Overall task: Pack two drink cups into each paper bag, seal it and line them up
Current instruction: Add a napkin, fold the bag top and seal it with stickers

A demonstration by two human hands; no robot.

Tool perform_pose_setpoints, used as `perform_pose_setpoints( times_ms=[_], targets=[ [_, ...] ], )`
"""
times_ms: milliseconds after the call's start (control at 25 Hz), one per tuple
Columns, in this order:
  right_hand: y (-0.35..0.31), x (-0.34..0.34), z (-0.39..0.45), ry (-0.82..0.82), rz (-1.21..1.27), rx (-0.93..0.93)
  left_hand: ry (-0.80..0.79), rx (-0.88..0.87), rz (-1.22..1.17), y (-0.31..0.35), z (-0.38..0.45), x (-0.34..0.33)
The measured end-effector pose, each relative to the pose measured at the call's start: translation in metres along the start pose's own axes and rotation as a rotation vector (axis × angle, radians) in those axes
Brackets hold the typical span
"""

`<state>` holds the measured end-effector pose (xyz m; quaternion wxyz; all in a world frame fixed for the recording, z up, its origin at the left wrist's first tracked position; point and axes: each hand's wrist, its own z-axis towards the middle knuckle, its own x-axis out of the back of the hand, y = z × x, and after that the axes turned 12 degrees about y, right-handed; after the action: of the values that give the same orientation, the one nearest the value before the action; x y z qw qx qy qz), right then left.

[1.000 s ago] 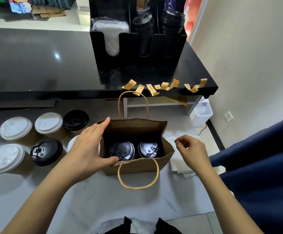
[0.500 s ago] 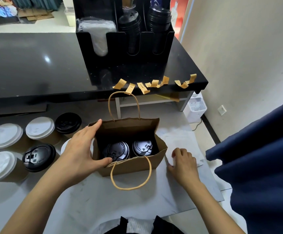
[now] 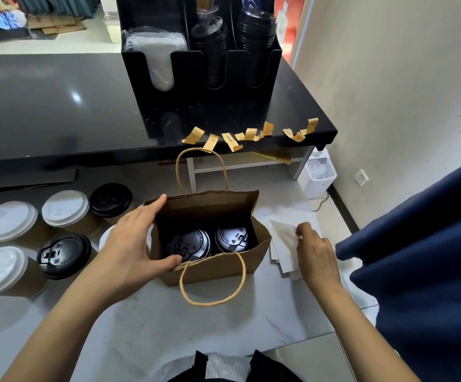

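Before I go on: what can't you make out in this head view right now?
- Cup bodies in the paper bag: its walls hide all but two black lids.
- A white-lidded cup: mostly behind the left hand.
- What the right hand pinches: white paper, kind unclear.
- Sticker print: too small.

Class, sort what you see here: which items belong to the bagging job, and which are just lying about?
Job items:
paper bag
two cups inside
spare lidded cups
sticker strips
white paper sheets

Lying about:
black lid organiser
white bin
wall socket
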<state>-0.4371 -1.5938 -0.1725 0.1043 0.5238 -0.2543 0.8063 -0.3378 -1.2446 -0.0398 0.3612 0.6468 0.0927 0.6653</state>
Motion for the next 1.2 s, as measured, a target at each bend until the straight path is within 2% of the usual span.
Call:
perform_pose_setpoints(
  times_ms=[120, 240, 360, 520, 640, 760, 1080, 1200],
  targets=[
    [0.003, 0.001, -0.01, -0.035, -0.038, 0.179, 0.002, -0.003, -0.002, 0.0, 0.0, 0.0],
    [0.005, 0.0, -0.015, -0.105, -0.05, 0.244, 0.002, -0.006, -0.007, -0.001, -0.001, -0.001],
    [0.003, -0.001, -0.021, -0.091, -0.051, 0.288, 0.006, -0.011, -0.002, -0.002, 0.0, -0.002],
    [0.003, -0.001, -0.031, -0.143, -0.1, 0.249, 0.004, 0.0, -0.008, -0.004, -0.001, -0.002],
    [0.0, 0.0, -0.031, -0.113, -0.097, 0.196, 0.006, -0.001, -0.008, -0.005, 0.0, -0.004],
    [0.0, 0.002, -0.023, -0.094, -0.044, 0.101, 0.008, -0.002, -0.007, -0.006, 0.0, -0.004],
    [0.002, 0.005, -0.007, -0.217, 0.157, -0.179, 0.014, -0.005, -0.012, -0.009, 0.001, -0.005],
    [0.001, 0.008, -0.006, -0.218, 0.166, -0.229, 0.014, -0.004, -0.011, -0.009, 0.001, -0.006]
  ],
)
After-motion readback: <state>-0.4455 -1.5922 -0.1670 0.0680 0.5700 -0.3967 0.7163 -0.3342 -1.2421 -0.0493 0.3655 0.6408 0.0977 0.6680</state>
